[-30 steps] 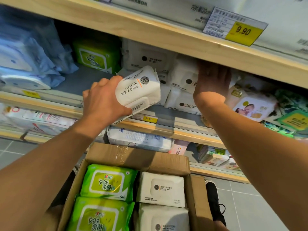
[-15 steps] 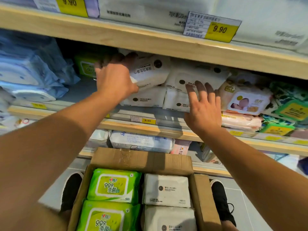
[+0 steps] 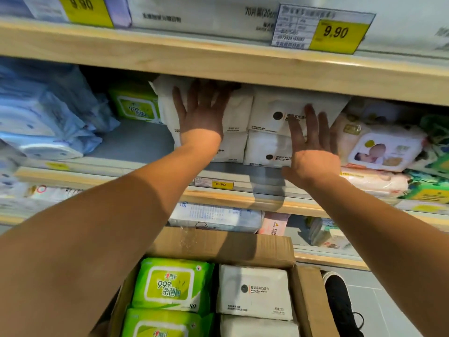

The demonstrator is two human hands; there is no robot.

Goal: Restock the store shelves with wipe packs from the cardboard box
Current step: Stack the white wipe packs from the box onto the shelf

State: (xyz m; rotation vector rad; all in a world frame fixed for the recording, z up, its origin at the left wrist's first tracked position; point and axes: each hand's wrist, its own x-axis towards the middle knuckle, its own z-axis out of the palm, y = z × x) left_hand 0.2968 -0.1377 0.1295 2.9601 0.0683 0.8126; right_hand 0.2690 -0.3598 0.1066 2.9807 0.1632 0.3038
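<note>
**Flat hands on the white packs**

Our fingers [image 3: 194, 98] are spread straight: left hand [image 3: 202, 117] presses a white wipe pack [image 3: 237, 110] on the shelf [image 3: 136, 144], right hand [image 3: 312, 149] flat before its neighbour [image 3: 272, 113]. Below, the cardboard box [image 3: 223, 246] holds more packs.

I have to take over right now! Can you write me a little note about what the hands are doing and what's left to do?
Left hand: open, flat against a white wipe pack on the middle shelf.
Right hand: open, fingers spread in front of the neighbouring white packs.
Done: white packs stacked two high there.
Left: the cardboard box below holds more green packs and white packs.
</note>
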